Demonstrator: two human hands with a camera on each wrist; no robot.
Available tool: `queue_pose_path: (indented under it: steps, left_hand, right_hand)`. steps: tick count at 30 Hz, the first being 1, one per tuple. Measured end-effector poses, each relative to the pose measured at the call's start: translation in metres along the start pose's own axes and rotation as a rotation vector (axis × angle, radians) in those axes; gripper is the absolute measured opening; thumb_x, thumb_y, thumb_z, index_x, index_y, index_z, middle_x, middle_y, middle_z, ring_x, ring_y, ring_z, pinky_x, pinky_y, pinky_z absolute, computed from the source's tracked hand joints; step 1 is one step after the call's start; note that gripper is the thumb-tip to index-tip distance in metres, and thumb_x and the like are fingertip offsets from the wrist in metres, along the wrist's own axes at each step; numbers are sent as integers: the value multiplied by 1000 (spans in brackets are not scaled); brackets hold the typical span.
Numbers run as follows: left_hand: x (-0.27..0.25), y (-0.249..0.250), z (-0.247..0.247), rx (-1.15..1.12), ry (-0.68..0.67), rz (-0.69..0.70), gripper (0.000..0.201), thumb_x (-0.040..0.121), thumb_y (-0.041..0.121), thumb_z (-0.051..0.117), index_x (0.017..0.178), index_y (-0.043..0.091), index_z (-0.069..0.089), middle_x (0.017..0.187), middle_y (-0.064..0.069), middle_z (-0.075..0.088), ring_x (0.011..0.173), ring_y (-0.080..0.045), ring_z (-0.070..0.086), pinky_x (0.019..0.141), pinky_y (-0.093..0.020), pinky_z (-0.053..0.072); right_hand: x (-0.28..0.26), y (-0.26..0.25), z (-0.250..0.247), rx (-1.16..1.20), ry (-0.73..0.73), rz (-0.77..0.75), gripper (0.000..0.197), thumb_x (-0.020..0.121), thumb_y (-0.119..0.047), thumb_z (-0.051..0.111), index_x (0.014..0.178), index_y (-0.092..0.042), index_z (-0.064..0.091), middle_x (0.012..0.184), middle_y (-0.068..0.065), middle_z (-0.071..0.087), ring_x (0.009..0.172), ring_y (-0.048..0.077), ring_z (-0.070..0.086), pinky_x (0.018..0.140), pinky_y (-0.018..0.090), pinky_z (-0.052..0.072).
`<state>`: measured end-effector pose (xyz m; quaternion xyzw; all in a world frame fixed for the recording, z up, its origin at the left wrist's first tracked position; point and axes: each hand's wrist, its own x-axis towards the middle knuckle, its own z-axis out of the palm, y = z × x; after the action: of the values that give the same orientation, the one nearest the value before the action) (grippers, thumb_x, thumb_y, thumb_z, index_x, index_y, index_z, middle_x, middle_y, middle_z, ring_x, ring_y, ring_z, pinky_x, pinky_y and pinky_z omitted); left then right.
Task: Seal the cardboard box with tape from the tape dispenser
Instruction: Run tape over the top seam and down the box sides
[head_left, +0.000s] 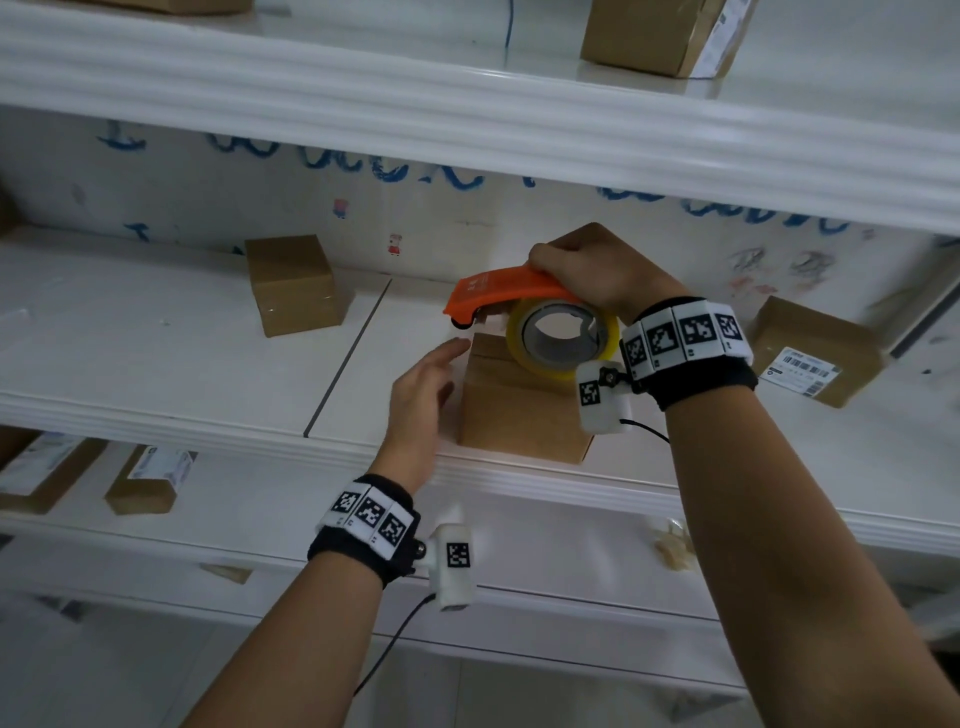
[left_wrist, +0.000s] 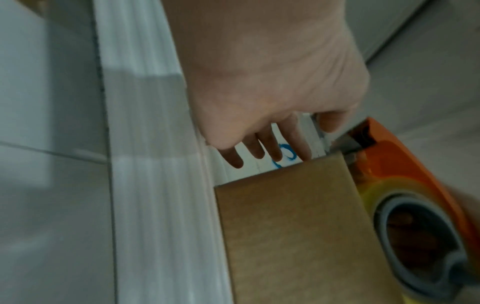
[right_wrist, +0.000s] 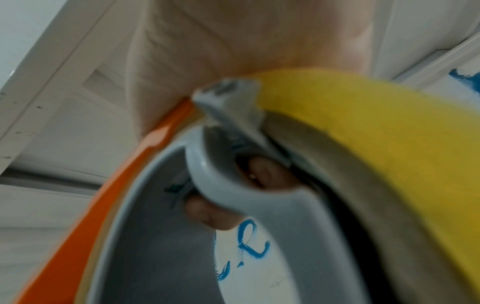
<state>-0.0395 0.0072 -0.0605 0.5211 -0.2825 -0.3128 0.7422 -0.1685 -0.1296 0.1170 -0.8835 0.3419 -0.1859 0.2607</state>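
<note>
Gripping the tape dispenser (head_left: 498, 296) in my right hand (head_left: 597, 270), I rest it on the box (head_left: 519, 410); my left hand (head_left: 421, 395), fingers straight, is at the box's 9 o'clock side.

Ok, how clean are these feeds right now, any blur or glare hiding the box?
Head view: fairly sharp, shelf edges bowed by the wide lens, the left hand slightly smeared beside the cardboard box. Left wrist view: soft blur all over, box still readable. Right wrist view: heavily blurred, the tape dispenser fills it and hides the box. No glare.
</note>
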Motion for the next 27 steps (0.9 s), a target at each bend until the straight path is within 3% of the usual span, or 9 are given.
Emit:
queue_pose_path:
  steps: [3, 5, 8, 11, 16, 20, 27]
  left_hand:
    - [2, 4, -4, -84, 139, -54, 37, 103, 30, 45, 99, 22, 81, 114, 3, 77, 121, -20, 65, 104, -40, 50]
    - [7, 17, -4, 25, 176, -101, 44, 107, 38, 41, 90, 18, 77, 94, -2, 74, 100, -25, 67, 87, -38, 51]
    - [16, 37, -1, 84, 113, -239, 59, 109, 51, 36, 85, 13, 75, 73, -2, 60, 69, -19, 54, 67, -34, 41]
    - [21, 50, 1, 29, 37, -363, 60, 105, 59, 37, 87, 13, 72, 67, 1, 57, 54, -15, 47, 56, -30, 33]
    - [25, 56, 6, 94, -15, -422, 44, 100, 52, 49, 82, 17, 69, 65, 3, 58, 47, -12, 45, 50, -26, 32]
    - [22, 57, 9, 148, -9, -372, 33, 100, 44, 58, 80, 20, 66, 66, 5, 59, 49, -12, 48, 52, -27, 35]
    - [20, 51, 12, 140, 30, -290, 30, 105, 34, 57, 79, 21, 63, 63, 4, 59, 52, -13, 49, 55, -28, 40]
  right_hand:
    - [0, -3, 0, -5, -11, -2, 38, 90, -46, 54, 66, -16, 54, 63, 7, 48, 59, 18, 45, 63, 32, 36]
    - [0, -5, 1, -9, -19, 2, 39, 90, -47, 54, 67, -16, 54, 64, 8, 48, 59, 18, 45, 63, 33, 36]
    - [-1, -5, 2, -19, -12, 10, 39, 90, -48, 54, 65, -17, 54, 61, 6, 48, 58, 17, 45, 63, 32, 36]
    - [-2, -5, 2, -14, -1, 21, 40, 89, -48, 55, 62, -19, 53, 58, 3, 49, 57, 16, 46, 63, 32, 37]
    - [-3, -6, 2, -2, 11, 37, 45, 89, -48, 55, 56, -19, 45, 55, 1, 46, 52, 15, 42, 60, 31, 36]
    - [-3, -6, 2, -7, 1, 55, 44, 89, -51, 55, 59, -19, 47, 54, -1, 47, 51, 14, 45, 61, 30, 37]
    - [-1, -10, 2, -38, -37, 51, 43, 93, -51, 53, 67, -16, 50, 64, 3, 51, 58, 17, 48, 62, 31, 38]
